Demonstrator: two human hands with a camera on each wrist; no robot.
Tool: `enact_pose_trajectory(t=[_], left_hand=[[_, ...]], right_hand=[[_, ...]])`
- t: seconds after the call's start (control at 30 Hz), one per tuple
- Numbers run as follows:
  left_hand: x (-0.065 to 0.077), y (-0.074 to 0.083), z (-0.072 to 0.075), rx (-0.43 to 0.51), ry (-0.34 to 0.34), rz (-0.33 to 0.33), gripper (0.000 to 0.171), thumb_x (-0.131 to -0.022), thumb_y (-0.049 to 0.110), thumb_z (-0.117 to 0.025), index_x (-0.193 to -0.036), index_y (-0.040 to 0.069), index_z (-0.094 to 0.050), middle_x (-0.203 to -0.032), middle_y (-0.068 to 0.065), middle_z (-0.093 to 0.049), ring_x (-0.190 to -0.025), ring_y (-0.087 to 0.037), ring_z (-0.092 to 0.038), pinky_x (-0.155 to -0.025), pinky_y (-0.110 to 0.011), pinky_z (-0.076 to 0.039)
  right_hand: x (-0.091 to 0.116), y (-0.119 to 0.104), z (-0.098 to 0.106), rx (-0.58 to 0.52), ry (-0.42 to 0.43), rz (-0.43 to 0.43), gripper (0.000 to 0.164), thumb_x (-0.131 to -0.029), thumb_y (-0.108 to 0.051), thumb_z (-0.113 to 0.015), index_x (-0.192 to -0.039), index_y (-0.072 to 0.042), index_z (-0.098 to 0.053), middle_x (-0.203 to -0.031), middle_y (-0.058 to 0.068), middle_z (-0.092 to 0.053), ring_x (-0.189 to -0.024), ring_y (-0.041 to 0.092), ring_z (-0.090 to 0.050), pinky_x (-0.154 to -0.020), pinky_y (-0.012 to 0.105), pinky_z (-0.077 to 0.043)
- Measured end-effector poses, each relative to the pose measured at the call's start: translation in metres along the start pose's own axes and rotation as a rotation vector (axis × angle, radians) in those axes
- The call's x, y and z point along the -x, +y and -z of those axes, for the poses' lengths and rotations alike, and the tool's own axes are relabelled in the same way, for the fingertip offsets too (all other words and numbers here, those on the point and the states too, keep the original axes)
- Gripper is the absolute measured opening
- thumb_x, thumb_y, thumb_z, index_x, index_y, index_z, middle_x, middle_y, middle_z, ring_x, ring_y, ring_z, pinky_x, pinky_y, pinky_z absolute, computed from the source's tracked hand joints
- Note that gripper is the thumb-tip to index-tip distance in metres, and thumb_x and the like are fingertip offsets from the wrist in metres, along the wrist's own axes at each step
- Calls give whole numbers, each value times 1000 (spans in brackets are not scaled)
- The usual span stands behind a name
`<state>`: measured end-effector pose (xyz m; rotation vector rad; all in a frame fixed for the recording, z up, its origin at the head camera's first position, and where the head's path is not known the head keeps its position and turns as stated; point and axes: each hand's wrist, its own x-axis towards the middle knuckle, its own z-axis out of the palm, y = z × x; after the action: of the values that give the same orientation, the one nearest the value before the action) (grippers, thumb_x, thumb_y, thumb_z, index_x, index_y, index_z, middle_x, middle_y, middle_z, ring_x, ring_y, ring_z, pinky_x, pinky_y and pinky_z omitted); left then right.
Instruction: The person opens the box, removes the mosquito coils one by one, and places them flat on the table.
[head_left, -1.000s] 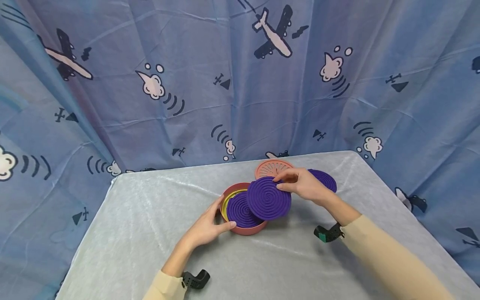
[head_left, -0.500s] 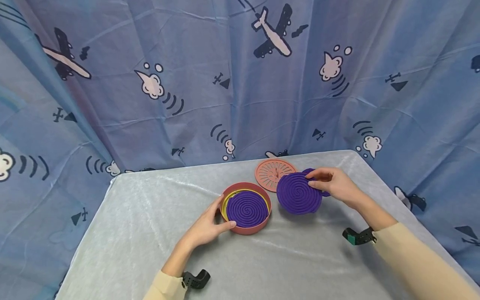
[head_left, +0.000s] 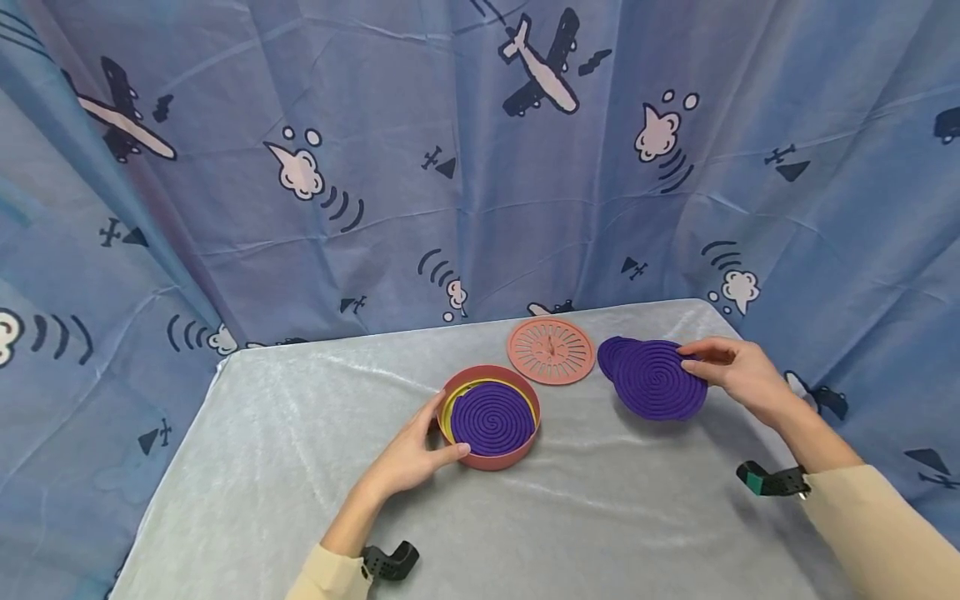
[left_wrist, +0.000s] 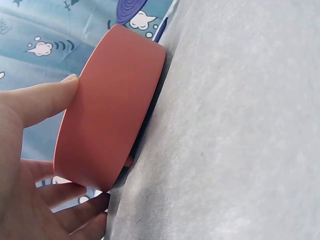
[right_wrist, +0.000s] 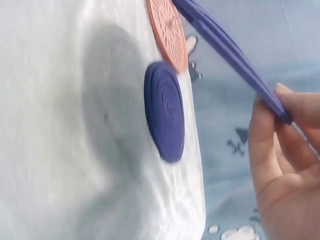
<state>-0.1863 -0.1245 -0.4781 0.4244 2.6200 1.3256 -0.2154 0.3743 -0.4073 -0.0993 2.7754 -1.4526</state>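
Left hand [head_left: 408, 454] has thumb and fingers round the red bowl [head_left: 498, 460], purple coil [head_left: 492, 419] inside — right hand [head_left: 742, 377] pinches a raised purple mat [head_left: 656, 383] near the table's [head_left: 600, 517] right edge, third mat [head_left: 608, 358] behind, orange disc [head_left: 551, 372] by the far edge.

Blue curtain [head_left: 390, 125] (plane-printed), pale table [head_left: 285, 433], seemingly cloth-covered

Plain cream-beige long sleeves clothe the person, the left sleeve [head_left: 327, 575] and right sleeve [head_left: 873, 517] both stopping short of the bare left hand [head_left: 408, 457] and right hand [head_left: 742, 377]. At each cuff juts an angular black device: the left device [head_left: 393, 562] shows black throughout, while the right device [head_left: 772, 481] bears a green patch [head_left: 754, 483] near its tip.
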Motion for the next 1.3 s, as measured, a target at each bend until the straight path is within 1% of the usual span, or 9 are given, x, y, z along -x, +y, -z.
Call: enact_pose_trajectory(t=[0.13,0.27,0.4,0.63,0.87,1.0,1.17,1.23,1.3], left_hand=[[0,0,0,3,6,-6,100,-86,50,-78,-162,14,-26,-162,-12,-34,-148,-32,-33,-119,-57,-26],[-1,0,0,11,13,-8,99,-86,48,-79,-162,14,-26,-163,-12,-34,-148,-32,-32,-119,-56,-25],[-1,-1,1,16,17,-13,99,-86,49,-78,-162,13,-26,-163,-11,-33,-149,-32,-32,-119,-56,-25],[-1,-1,1,7,11,-9,99,-87,50,-78,-162,14,-25,-164,-12,-31,-150,-33,-30,-119,-57,-25],[-1,-1,1,17,11,-7,99,-87,51,-77,-162,14,-25,-164,-11,-32,-149,-33,-30,-119,-57,-25],[0,-1,1,16,8,-8,99,-87,50,-77,-162,13,-26,-163,-12,-32,-149,-33,-31,-119,-57,-25],[0,-1,0,19,6,-17,98,-87,48,-78,-162,12,-26,-163,-12,-32,-149,-33,-31,-119,-57,-25],[0,-1,-1,21,6,-13,98,-87,48,-78,-162,13,-26,-163,-12,-33,-149,-33,-31,-119,-57,-25],[0,-1,-1,22,5,-7,98,-87,49,-78,-162,13,-26,-163,-12,-33,-149,-33,-31,-119,-58,-25]], right_hand=[[5,13,12,-1,54,-20,47,-99,-30,-69,-130,4,-62,-105,-17,-66,-89,2,-63,-73,23,-56],[6,26,21,-55,88,-43,45,-99,-24,-69,-130,8,-60,-101,-21,-66,-85,3,-65,-71,24,-56],[6,40,28,-100,120,-80,42,-99,-21,-69,-128,8,-60,-96,-22,-66,-83,3,-65,-70,25,-57],[9,60,35,-67,166,-154,50,-99,-28,-69,-132,7,-58,-95,-21,-68,-83,-2,-64,-70,22,-57],[10,72,37,-30,188,-200,48,-100,-26,-67,-133,9,-57,-89,-27,-62,-82,-8,-59,-69,20,-55],[11,80,35,-42,186,-202,49,-98,-26,-70,-129,10,-60,-91,-19,-68,-80,-4,-60,-67,24,-56],[10,91,33,-24,180,-195,46,-99,-19,-68,-129,15,-58,-91,-18,-65,-78,-4,-60,-66,23,-56],[9,95,32,17,181,-198,46,-100,-17,-65,-130,16,-56,-96,-9,-66,-78,-7,-58,-66,22,-56],[10,97,32,64,185,-201,46,-101,-16,-64,-131,17,-54,-104,8,-68,-78,-8,-56,-66,22,-57]])
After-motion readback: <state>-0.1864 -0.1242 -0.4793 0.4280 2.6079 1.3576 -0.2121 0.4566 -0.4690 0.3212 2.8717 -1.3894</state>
